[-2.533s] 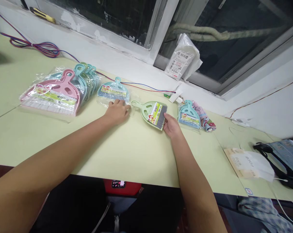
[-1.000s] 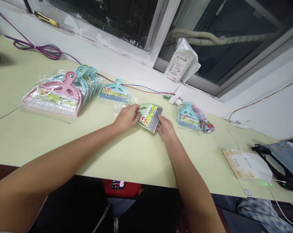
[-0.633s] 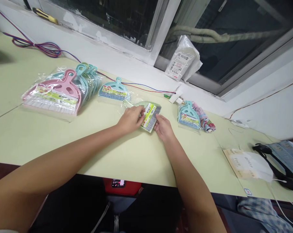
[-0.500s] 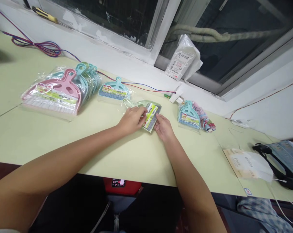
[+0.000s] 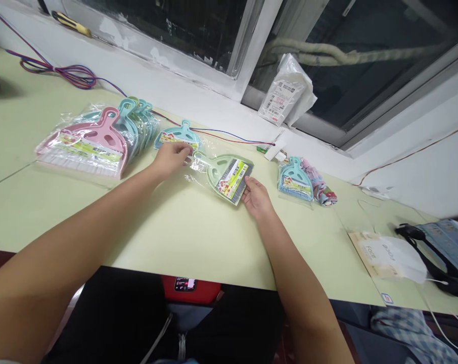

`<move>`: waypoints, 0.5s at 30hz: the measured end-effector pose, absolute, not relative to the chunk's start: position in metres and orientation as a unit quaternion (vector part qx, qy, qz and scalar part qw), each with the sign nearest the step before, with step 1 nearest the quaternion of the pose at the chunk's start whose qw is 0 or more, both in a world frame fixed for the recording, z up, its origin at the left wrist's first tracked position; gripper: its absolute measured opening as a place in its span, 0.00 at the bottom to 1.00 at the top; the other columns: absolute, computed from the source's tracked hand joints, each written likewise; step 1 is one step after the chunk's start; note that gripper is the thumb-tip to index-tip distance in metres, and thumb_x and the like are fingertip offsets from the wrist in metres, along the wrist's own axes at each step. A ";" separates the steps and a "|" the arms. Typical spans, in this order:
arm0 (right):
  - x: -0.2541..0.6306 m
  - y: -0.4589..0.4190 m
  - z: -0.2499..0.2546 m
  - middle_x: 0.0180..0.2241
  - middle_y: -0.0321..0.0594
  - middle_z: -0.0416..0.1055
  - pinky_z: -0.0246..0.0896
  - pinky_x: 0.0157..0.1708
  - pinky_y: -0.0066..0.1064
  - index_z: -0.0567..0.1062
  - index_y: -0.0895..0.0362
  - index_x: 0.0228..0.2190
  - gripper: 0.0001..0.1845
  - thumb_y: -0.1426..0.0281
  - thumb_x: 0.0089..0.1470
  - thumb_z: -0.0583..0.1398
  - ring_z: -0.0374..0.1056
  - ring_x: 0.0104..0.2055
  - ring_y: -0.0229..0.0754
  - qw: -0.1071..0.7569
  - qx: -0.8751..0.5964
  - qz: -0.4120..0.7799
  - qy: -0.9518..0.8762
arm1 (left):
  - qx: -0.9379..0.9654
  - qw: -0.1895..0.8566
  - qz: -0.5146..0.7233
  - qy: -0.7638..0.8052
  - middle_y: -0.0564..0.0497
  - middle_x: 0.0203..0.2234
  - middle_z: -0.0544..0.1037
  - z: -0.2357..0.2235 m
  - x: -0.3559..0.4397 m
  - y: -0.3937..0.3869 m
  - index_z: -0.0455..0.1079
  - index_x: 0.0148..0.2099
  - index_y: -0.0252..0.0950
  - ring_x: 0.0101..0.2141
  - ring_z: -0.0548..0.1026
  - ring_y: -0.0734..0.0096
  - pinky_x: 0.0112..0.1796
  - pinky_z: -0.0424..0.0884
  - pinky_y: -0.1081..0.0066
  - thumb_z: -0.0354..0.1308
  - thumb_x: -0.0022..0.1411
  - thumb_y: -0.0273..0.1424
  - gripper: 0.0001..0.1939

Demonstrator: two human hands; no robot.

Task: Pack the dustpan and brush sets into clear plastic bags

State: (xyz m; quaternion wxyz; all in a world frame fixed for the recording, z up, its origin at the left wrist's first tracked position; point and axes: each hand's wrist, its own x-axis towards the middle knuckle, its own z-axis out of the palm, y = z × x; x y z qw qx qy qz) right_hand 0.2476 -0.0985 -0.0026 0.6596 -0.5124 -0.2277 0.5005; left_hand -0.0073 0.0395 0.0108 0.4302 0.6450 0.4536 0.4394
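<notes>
Right grip (image 5: 257,195) is clamped on the green pan (image 5: 215,174), at the wide end: thumb on top by the edge of the gray bristles (image 5: 244,181), other fingers mostly hidden underneath. So the pan sits just left of that grip, lying at a slant w/ its handle (image 5: 200,156) pointing up-left, away from the right hand. Label (image 5: 232,178) faces up, btwn the handle end & the bristles.

Left grip (image 5: 171,157) is over at the other end, fingertips & thumb close together just beside the handle tip. Clear bag (image 5: 194,178) film shows right around there, but can't tell w/ certainty if the fingers are pinched on it. Can't tell either if the pan is flat on the desk (image 5: 198,237) or a bit off it, tbh.

Left hand also covers the lower part of a blue pan (image 5: 185,132) lying behind it, near the wires (image 5: 229,137). Further left, well apart from both hands, there's a row of bagged pans w/ a pink pan (image 5: 103,134) in front, blue & green handles poking up behind. Over on the right side, past the right hand, another bagged blue set (image 5: 295,177) lies next to a floral cloth (image 5: 322,188). White packet (image 5: 281,98) leans by the window, screwdriver (image 5: 72,24) on the sill.
</notes>
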 end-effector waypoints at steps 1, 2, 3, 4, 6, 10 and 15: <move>0.248 -0.099 -0.002 0.31 0.38 0.80 0.78 0.36 0.31 0.74 0.56 0.32 0.05 0.70 0.60 0.64 0.77 0.31 0.38 0.660 -0.513 0.500 -0.228 | 0.635 0.440 0.448 0.450 0.46 0.38 0.81 0.007 -0.006 0.041 0.78 0.42 0.35 0.32 0.80 0.67 0.38 0.76 0.65 0.58 0.61 0.33 0.11; 0.248 -0.099 -0.001 0.31 0.38 0.80 0.78 0.35 0.31 0.74 0.56 0.32 0.05 0.70 0.60 0.64 0.77 0.31 0.38 0.660 -0.513 0.500 -0.228 | 0.625 0.445 0.456 0.451 0.47 0.36 0.82 0.005 -0.004 0.041 0.79 0.42 0.35 0.31 0.79 0.68 0.38 0.76 0.66 0.60 0.60 0.33 0.10; 0.248 -0.099 -0.001 0.31 0.38 0.80 0.79 0.35 0.31 0.74 0.56 0.32 0.05 0.70 0.60 0.64 0.77 0.31 0.38 0.659 -0.513 0.500 -0.229 | 0.617 0.449 0.461 0.454 0.47 0.35 0.82 0.003 -0.003 0.041 0.79 0.42 0.35 0.31 0.79 0.68 0.38 0.76 0.66 0.61 0.59 0.33 0.10; 0.248 -0.099 0.000 0.31 0.38 0.80 0.79 0.35 0.31 0.74 0.56 0.32 0.05 0.70 0.60 0.64 0.77 0.30 0.38 0.658 -0.514 0.500 -0.231 | 0.609 0.457 0.463 0.455 0.48 0.34 0.82 0.002 -0.002 0.041 0.79 0.42 0.35 0.31 0.79 0.68 0.38 0.76 0.66 0.62 0.58 0.33 0.10; 0.249 -0.100 0.001 0.31 0.38 0.80 0.79 0.35 0.31 0.74 0.57 0.32 0.06 0.70 0.60 0.64 0.77 0.30 0.38 0.655 -0.514 0.501 -0.237 | 0.593 0.478 0.466 0.451 0.48 0.34 0.82 0.001 -0.003 0.041 0.80 0.42 0.36 0.31 0.79 0.67 0.38 0.76 0.66 0.65 0.57 0.33 0.11; 0.248 -0.101 0.001 0.31 0.38 0.80 0.78 0.34 0.30 0.74 0.57 0.32 0.04 0.71 0.61 0.63 0.77 0.30 0.38 0.651 -0.507 0.509 -0.244 | 0.570 0.520 0.450 0.449 0.48 0.31 0.81 0.003 -0.006 0.040 0.80 0.40 0.37 0.31 0.79 0.67 0.38 0.75 0.66 0.68 0.56 0.36 0.11; 0.247 -0.101 0.001 0.31 0.38 0.80 0.77 0.33 0.29 0.75 0.57 0.31 0.05 0.71 0.60 0.64 0.76 0.30 0.37 0.642 -0.509 0.516 -0.251 | 0.571 0.523 0.432 0.463 0.48 0.25 0.79 0.007 -0.006 0.036 0.80 0.36 0.36 0.27 0.77 0.67 0.36 0.74 0.65 0.66 0.59 0.37 0.09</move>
